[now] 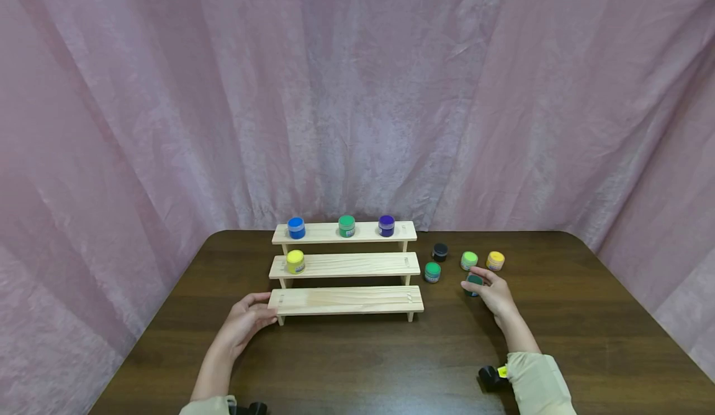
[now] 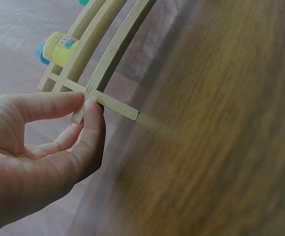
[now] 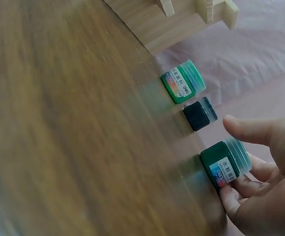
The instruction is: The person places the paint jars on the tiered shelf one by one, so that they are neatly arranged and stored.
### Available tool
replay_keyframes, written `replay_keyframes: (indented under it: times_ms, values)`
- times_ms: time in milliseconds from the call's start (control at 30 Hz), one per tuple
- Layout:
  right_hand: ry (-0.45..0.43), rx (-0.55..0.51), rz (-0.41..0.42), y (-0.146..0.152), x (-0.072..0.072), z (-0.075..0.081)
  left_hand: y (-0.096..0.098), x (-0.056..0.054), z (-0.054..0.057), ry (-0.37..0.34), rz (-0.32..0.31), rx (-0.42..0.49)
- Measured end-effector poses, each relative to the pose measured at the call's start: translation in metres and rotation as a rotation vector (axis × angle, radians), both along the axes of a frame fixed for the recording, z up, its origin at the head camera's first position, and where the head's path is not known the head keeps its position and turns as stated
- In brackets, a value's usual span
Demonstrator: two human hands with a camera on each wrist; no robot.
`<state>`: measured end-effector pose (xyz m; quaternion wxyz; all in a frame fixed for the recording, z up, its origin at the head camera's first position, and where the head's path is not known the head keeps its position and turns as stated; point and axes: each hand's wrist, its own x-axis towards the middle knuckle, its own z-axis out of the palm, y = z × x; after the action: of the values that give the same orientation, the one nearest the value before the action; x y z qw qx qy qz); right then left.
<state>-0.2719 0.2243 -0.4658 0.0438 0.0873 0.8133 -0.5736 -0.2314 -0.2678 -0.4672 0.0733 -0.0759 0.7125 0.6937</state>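
A three-tier wooden display rack stands on the table. My left hand pinches the left end of its lowest shelf between thumb and fingers, as the left wrist view also shows. On the right, my right hand is around a dark green paint jar standing on the table. Its fingers are at one side of the jar; the thumb stands apart from it. The top shelf bears a blue jar, a green jar and a purple jar. A yellow jar sits on the middle shelf's left.
Right of the rack stand a black jar, another green jar, a light green jar and an orange-yellow jar. A pink curtain hangs behind the brown table.
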Motion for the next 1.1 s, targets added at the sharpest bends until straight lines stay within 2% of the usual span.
replay_keyframes:
  times_ms: [600, 1100]
  values:
    - [0.045, 0.044, -0.016, 0.0004, 0.0009, -0.0031, 0.0006, -0.0042, -0.0003, 0.012, -0.008, 0.01]
    - [0.064, 0.071, -0.024, -0.0012, 0.0023, -0.0043, -0.0008, -0.0002, -0.0015, 0.011, -0.006, 0.007]
